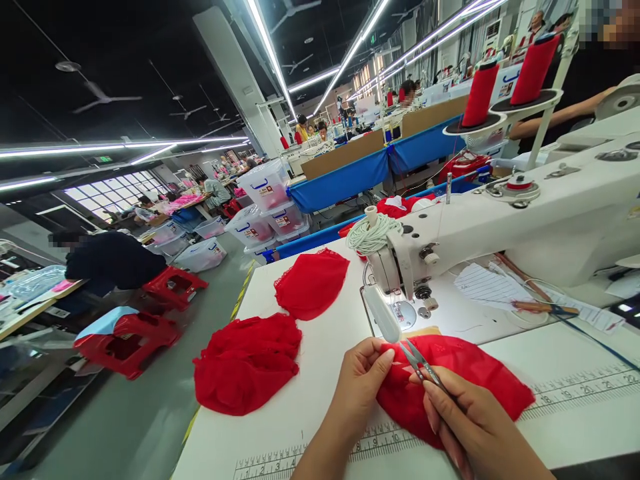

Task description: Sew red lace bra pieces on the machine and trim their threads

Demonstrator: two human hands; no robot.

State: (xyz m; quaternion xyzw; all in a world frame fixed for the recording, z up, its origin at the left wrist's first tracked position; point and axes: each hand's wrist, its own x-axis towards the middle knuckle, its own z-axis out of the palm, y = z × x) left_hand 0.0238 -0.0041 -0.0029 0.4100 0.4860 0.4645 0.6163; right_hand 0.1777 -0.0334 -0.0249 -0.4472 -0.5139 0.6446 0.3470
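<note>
My left hand point(361, 373) pinches the upper left edge of a piece of red fabric point(480, 363) lying at the front of the sewing table. In my right hand point(460, 410) is a pair of small metal scissors point(421, 363), its blades apart and pointing up and left at the fabric's edge, close by my left fingertips. Just beyond both hands stands the head of a white sewing machine point(400, 267), its lamp lighting the needle plate. To the left on the table lie a gathered red fabric piece point(247, 363) and a flatter red piece point(313, 283).
A printed ruler scale point(270, 463) runs along the table's front. Papers point(493, 287) and an orange-handled tool point(543, 307) lie under the machine arm. Red thread cones point(480, 97) stand behind it. Red stools point(127, 340) and stacked plastic boxes point(265, 187) are to the left. Other people work nearby.
</note>
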